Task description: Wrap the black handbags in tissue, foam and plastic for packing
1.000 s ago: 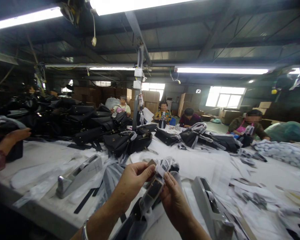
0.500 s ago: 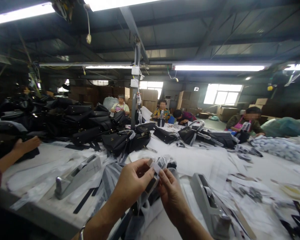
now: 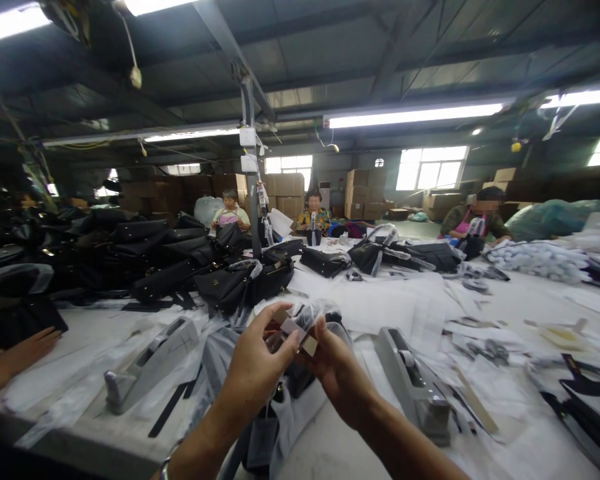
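Note:
My left hand (image 3: pixel 254 370) and my right hand (image 3: pixel 336 373) are raised together above the white table (image 3: pixel 370 313), both pinching a small wrapped piece (image 3: pixel 295 329), a brownish part in clear plastic film. Fingers of both hands are closed round it. Below my hands hangs a black bag (image 3: pixel 275 427) partly covered in plastic. A grey tape dispenser (image 3: pixel 150 363) lies to the left of my hands, and a second tape dispenser (image 3: pixel 413 387) lies to the right.
Black handbags (image 3: pixel 170 260) are heaped at the left and middle of the table. Paper and plastic scraps (image 3: pixel 485 347) litter the right side. Another person's hand (image 3: pixel 27 347) rests at the left edge. Several people sit at the far side.
My hands have closed in tighter on the wrapped piece and turned it. The view has swung a little to the right. The other person's hand at left has dropped lower.

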A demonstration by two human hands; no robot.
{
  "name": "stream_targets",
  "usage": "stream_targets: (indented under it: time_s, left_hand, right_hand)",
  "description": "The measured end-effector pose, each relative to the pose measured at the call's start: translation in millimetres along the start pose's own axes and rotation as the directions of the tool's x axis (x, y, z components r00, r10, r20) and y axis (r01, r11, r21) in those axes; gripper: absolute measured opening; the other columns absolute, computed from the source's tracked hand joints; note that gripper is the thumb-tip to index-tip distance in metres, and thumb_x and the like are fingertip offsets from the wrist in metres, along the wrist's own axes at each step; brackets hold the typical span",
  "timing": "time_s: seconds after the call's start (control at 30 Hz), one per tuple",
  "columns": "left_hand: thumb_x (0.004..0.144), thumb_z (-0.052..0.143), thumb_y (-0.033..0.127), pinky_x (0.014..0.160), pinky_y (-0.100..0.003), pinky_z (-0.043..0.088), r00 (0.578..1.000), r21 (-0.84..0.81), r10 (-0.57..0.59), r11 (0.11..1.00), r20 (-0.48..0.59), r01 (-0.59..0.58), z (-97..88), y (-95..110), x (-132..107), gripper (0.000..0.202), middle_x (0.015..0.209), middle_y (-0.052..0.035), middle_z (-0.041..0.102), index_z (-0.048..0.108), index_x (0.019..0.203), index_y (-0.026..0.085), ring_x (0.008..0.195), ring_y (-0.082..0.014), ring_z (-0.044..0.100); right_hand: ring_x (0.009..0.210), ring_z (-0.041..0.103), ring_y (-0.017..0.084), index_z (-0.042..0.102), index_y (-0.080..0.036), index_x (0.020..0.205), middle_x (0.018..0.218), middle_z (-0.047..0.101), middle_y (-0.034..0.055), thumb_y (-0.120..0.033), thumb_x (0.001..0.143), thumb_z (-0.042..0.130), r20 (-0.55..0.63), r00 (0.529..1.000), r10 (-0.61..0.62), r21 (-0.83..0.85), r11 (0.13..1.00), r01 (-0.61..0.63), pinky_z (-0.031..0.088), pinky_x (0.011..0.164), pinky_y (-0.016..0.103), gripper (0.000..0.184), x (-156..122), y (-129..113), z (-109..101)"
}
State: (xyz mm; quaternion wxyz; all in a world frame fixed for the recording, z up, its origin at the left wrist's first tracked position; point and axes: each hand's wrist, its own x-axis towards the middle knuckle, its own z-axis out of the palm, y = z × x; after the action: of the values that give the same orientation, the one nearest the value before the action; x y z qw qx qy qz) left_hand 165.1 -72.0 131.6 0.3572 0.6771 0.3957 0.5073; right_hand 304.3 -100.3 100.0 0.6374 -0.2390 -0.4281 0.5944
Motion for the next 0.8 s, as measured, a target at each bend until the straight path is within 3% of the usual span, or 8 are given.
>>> stream_targets:
  time_s: [0.17, 0.43, 0.63, 0.8]
  left_hand:
    - [0.079, 0.070, 0.035, 0.092, -0.034, 0.049, 0.999, 0.030, -0.009, 1.000, 0.036, 0.008, -0.7, 0, 0, 0.045, 0.115, -0.0068, 0.069, 0.062, 0.121, 0.023, 0.101, -0.0238, 0.066]
    - [0.076, 0.077, 0.046, 0.094, -0.033, 0.050, 0.969, -0.262, -0.137, 0.946, 0.203, 0.189, -1.8, -6, 4, 0.063, 0.122, -0.0113, 0.067, 0.054, 0.128, 0.018, 0.112, -0.0257, 0.064]
    - [0.077, 0.075, 0.050, 0.072, -0.029, 0.053, 0.942, -0.249, -0.234, 0.923, 0.240, 0.293, -4.2, 1, 3, 0.076, 0.088, -0.0040, 0.073, 0.046, 0.139, 0.020, 0.079, -0.0210, 0.070]
    - [0.079, 0.075, 0.046, 0.065, -0.023, 0.050, 0.918, -0.269, -0.301, 0.890, 0.257, 0.367, -9.2, 2, 3, 0.085, 0.074, 0.0036, 0.069, 0.033, 0.150, 0.028, 0.071, -0.0162, 0.068]
  right_hand:
    - [0.098, 0.066, 0.023, 0.072, -0.016, 0.108, 0.104, 0.071, 0.0087, -0.046, 0.085, 0.075, 0.055, 0.998, 0.041, -0.144, 0.989, -0.033, 0.049, 0.093, 0.038, 0.038, -1, -11, -8]
    - [0.080, 0.066, 0.019, 0.078, -0.014, 0.090, 0.085, 0.073, 0.0066, -0.048, 0.074, 0.082, -0.089, 0.996, -0.026, -0.217, 0.976, 0.006, 0.050, 0.080, 0.032, 0.037, 4, -6, -16]
    - [0.059, 0.060, 0.012, 0.075, -0.014, 0.074, 0.068, 0.071, 0.0034, -0.044, 0.064, 0.088, -0.204, 0.974, -0.094, -0.318, 0.948, 0.024, 0.047, 0.061, 0.024, 0.034, 14, -1, -22]
    - [0.051, 0.056, 0.011, 0.077, -0.015, 0.076, 0.060, 0.067, 0.0008, -0.039, 0.073, 0.081, -0.085, 0.993, -0.082, -0.489, 0.872, 0.030, 0.041, 0.051, 0.022, 0.025, 12, -10, -31]
